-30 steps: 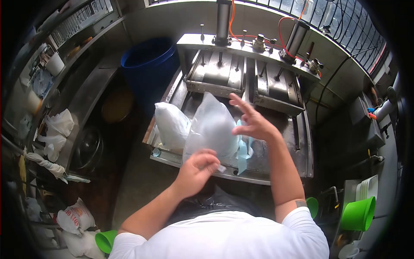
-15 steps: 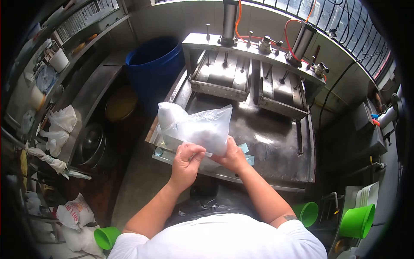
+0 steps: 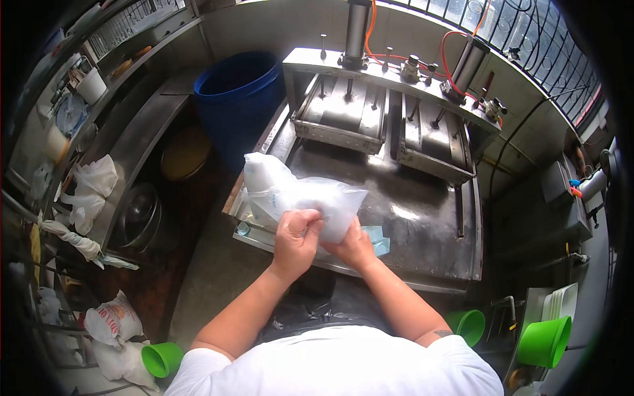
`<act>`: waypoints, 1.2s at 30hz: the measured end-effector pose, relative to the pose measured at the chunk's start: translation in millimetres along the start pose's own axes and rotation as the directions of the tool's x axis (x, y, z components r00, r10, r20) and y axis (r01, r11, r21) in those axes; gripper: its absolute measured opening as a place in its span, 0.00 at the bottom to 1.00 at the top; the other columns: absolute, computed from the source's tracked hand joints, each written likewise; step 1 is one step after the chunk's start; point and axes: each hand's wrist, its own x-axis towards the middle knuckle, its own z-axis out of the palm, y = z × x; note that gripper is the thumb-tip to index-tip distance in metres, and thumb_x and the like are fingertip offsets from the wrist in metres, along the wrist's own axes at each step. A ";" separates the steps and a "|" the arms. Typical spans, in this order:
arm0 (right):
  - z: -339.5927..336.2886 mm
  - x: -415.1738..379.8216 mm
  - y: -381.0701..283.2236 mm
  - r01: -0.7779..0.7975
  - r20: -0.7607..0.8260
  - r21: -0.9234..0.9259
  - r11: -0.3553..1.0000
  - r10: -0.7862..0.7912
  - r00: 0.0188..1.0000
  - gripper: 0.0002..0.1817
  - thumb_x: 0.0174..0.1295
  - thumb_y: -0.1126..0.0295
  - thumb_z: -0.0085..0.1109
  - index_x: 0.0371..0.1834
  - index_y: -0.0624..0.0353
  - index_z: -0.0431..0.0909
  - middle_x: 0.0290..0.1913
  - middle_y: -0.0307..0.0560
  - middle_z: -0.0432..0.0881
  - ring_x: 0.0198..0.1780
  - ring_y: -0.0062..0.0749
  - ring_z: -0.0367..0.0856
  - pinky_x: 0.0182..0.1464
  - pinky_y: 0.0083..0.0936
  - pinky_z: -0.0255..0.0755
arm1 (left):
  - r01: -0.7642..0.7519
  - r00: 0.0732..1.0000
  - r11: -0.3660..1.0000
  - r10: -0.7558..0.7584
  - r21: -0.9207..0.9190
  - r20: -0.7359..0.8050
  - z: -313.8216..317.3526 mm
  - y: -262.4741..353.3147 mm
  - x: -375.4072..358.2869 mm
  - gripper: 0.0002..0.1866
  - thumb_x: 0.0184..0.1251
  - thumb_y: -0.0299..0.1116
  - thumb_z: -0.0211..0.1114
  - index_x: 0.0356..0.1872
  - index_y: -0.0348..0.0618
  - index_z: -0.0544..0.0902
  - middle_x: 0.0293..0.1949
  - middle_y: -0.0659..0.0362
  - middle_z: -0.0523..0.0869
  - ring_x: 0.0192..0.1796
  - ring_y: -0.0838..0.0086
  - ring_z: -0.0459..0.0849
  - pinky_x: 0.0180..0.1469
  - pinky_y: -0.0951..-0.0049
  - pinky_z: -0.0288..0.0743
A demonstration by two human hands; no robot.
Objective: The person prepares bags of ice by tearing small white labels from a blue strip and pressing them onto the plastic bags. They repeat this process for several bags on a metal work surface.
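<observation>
A translucent white plastic bag [image 3: 342,197] is held up over the near edge of the steel table. My right hand [image 3: 353,247] grips its lower right part, with some fingers hidden behind the film. With thumb and fingers pinched together, my left hand [image 3: 297,241] is closed on the bag's near side. Just beyond my left hand, a second white plastic bundle [image 3: 267,173] rests on the table's left side; its contents cannot be made out. Pale blue pieces [image 3: 378,241] lie on the table beside my right hand.
The steel table [image 3: 422,228] carries a press frame [image 3: 389,74] with two shallow metal trays [image 3: 340,136] under its cylinders. A blue barrel [image 3: 234,112] stands behind at left. Green buckets [image 3: 545,343] sit on both sides, and white sacks [image 3: 113,320] lie low at left.
My left hand has moved slightly up and right onto the bag's face. The bag has tilted, its top corner now lower and farther right.
</observation>
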 end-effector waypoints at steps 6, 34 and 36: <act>7.0 0.1 6.9 0.049 -0.025 -0.008 0.999 -0.049 0.998 0.51 0.54 0.53 0.85 0.79 0.53 0.66 0.69 0.61 0.79 0.57 0.68 0.88 0.57 0.58 0.85 | -0.042 0.999 0.994 0.043 0.098 -0.014 8.0 -9.7 8.9 0.17 0.71 0.27 0.79 0.54 0.40 0.81 0.37 0.59 0.83 0.38 0.73 0.80 0.45 0.69 0.79; -26.8 1.8 12.8 0.180 0.070 -0.058 0.982 -0.176 0.982 0.63 0.48 0.47 0.88 0.86 0.46 0.59 0.84 0.54 0.64 0.72 0.62 0.80 0.68 0.52 0.81 | 0.413 0.863 0.902 -0.433 0.128 0.260 -2.8 -95.2 -47.7 0.56 0.56 0.62 0.85 0.77 0.34 0.70 0.72 0.41 0.76 0.77 0.46 0.72 0.79 0.47 0.66; -26.8 9.1 8.6 0.137 0.175 -0.114 0.984 -0.116 0.978 0.58 0.50 0.48 0.88 0.83 0.47 0.64 0.81 0.55 0.69 0.70 0.61 0.81 0.67 0.52 0.81 | 0.314 0.916 0.944 -0.273 -0.102 0.294 7.5 -83.5 -27.5 0.58 0.56 0.62 0.84 0.80 0.34 0.68 0.74 0.40 0.75 0.79 0.44 0.71 0.81 0.47 0.63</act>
